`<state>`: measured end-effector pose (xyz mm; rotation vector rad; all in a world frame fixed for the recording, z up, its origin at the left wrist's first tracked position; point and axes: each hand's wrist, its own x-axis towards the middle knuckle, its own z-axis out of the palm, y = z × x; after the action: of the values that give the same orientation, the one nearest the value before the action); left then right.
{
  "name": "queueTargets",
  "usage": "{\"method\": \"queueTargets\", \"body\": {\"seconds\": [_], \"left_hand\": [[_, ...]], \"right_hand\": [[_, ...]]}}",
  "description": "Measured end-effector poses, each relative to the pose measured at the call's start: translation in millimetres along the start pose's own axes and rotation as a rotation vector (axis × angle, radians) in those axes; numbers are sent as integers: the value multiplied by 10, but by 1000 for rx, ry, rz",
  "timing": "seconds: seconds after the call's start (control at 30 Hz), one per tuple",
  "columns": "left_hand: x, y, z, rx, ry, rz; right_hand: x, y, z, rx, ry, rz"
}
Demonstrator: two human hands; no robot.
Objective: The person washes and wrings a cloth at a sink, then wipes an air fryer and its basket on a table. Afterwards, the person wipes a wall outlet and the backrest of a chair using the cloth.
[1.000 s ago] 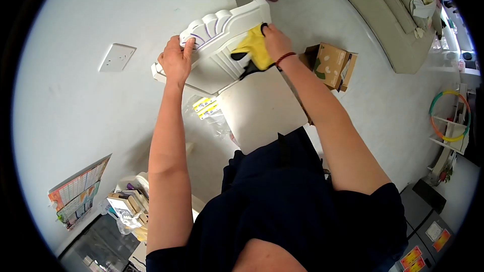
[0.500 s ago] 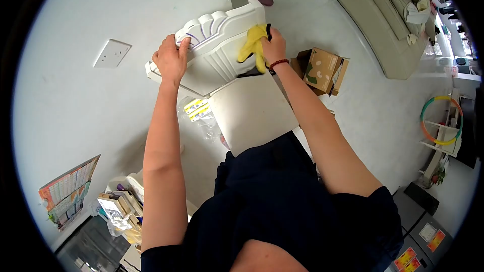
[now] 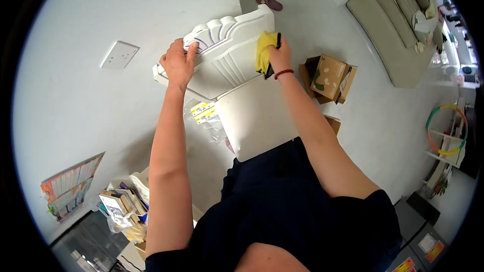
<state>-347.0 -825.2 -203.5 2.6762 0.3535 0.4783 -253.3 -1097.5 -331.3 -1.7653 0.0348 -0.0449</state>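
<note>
A white chair (image 3: 259, 116) stands before me, its carved backrest (image 3: 229, 68) facing me with purple lines along the scalloped top. My left hand (image 3: 178, 64) grips the top left of the backrest, thumb in front and fingers hooked behind the rail. At the right side of the backrest, my right hand (image 3: 281, 55) is closed on a yellow cloth (image 3: 264, 51) with black edging. The cloth lies against the right post, just above the seat. A dark red beaded bracelet is on my right wrist.
An open cardboard box (image 3: 330, 78) sits on the floor to the right. Plastic-wrapped yellow-and-white packs (image 3: 204, 113) lie left of the seat. A wall with a socket (image 3: 120, 55) is at left; a slipper (image 3: 269, 2) and a sofa (image 3: 378, 30) are farther off.
My right hand has drawn the cloth toward the right edge of the backrest, and it now hangs more bunched. My left hand keeps its hold. The whole view has shifted slightly.
</note>
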Motion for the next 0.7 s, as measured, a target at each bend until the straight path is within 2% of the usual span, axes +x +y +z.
{"method": "queueTargets", "body": {"seconds": [0.07, 0.17, 0.2, 0.27, 0.3, 0.33, 0.4, 0.47, 0.5, 0.57, 0.6, 0.63, 0.67, 0.7], "left_hand": [[15, 26, -38, 27, -12, -21], [-36, 61, -114, -51, 1, 12], [-42, 43, -134, -82, 0, 32], [-58, -66, -73, -70, 78, 108], [-59, -69, -49, -69, 104, 117], [-56, -22, -67, -69, 132, 123], [-75, 2, -98, -66, 93, 86], [-79, -27, -86, -55, 115, 108], [-73, -62, -65, -36, 86, 108], [-56, -132, -47, 0, 41, 109], [-64, -108, -80, -68, 60, 106], [-81, -76, -133, -134, 78, 105], [-107, -58, -184, -202, 97, 105], [-141, -75, -200, -319, 116, 56]], "right_hand": [[27, -791, -149, 237, -121, -79], [186, -1560, -102, -14, -200, -664], [258, -1533, 44, -407, -120, -659], [288, -1216, 404, -628, -66, -867], [232, -1369, 480, -588, -235, -708], [128, -1519, 650, -488, -285, -734], [-52, -1626, 973, -539, -271, -913], [-205, -1831, 1180, -702, -363, -1105], [-301, -1896, 1295, -710, -394, -1083], [-307, -1950, 1263, -732, -472, -1080], [-304, -1958, 1225, -744, -512, -1078], [-243, -1927, 1096, -733, -503, -1198], [-163, -1866, 952, -857, -533, -1181], [-35, -1778, 784, -846, -552, -1120]]}}
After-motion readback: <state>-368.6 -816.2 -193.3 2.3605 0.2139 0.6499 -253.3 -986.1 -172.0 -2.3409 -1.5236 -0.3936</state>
